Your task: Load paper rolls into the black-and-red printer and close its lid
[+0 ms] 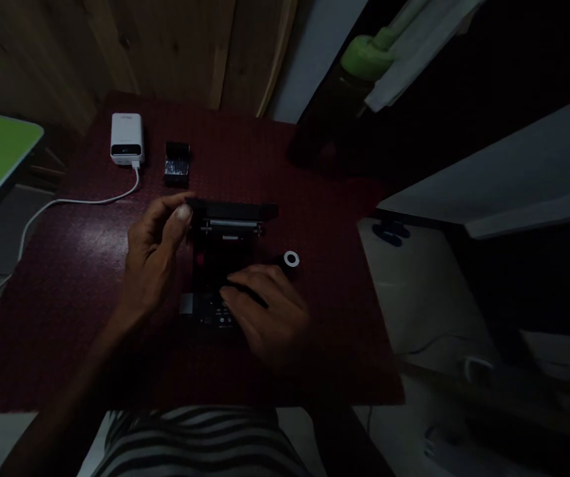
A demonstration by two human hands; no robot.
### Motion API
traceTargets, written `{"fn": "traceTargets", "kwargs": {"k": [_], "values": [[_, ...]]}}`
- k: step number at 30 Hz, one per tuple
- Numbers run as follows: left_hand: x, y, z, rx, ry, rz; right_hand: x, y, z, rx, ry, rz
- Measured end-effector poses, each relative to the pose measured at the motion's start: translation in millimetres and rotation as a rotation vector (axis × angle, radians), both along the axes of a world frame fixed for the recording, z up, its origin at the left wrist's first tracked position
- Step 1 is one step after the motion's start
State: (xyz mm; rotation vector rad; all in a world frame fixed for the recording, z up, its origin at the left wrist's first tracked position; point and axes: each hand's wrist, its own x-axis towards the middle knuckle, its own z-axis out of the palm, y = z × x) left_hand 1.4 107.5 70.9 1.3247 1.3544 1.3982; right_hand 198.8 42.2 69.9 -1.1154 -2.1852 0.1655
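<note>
At the near side, the button panel (209,319) of the dark device is overlapped at 4 o'clock by the right hand (275,317), whose thumb and forefinger are brought close together; whether anything is pinched cannot be told. In this dim light, a key could be pressed by accident or a small part misjudged. The device itself is set at the middle of the red tabletop (335,318). From it, at 10 o'clock, the raised lid (235,211) is gripped at its left corner by the left hand (150,255), thumb and fingers closed; if that corner slipped, the right fingers might be caught beneath or the metal roller (232,226) knocked. At 3 o'clock, the white ring (285,258) could be nudged away by the right knuckles. Farther, at 11 o'clock, the shiny film (176,167) might be creased if brushed. Beyond it, the white power bank (126,129) could be dragged if its cable (83,201) were snagged. Small white marks are printed on the panel and faint lettering on the power bank, but no brand can be read.
</note>
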Motion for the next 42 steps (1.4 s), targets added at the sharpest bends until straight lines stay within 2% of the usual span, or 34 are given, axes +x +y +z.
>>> {"fn": "traceTargets", "kwargs": {"k": [3, 6, 10, 14, 20, 27, 31, 36, 39, 42], "values": [[4, -11, -1.0, -0.019, -0.012, 0.052, -5, -18, -2.6, 0.125, -0.095, -0.106], [3, -34, -10.3, -0.060, -0.035, 0.052, -7, -27, -5.6, 0.232, -0.154, -0.177], [0, -62, -22.5, -0.277, -0.130, 0.000, -7, -27, -10.1, 0.155, -0.087, -0.177], [0, -71, -22.9, -0.432, -0.192, -0.031, -9, -26, -12.1, 0.106, -0.013, -0.140], [2, -69, -20.6, -0.433, -0.176, -0.017, -10, -28, -12.0, 0.073, -0.013, -0.150], [-3, -77, -31.4, -0.380, -0.240, -0.016, -5, -32, -16.3, 0.037, 0.057, -0.146], [-10, -90, -36.5, -0.357, -0.208, -0.055, 6, -51, -31.9, -0.038, 0.199, -0.272], [-10, -93, -34.3, -0.369, -0.159, -0.031, 11, -78, -66.5, -0.317, 0.434, -0.377], [-6, -90, -30.2, -0.388, -0.157, 0.011, 7, -83, -78.5, -0.429, 0.413, -0.363], [-1, -89, -27.4, -0.433, -0.211, 0.042, 2, -80, -80.4, -0.408, 0.395, -0.393]]}}
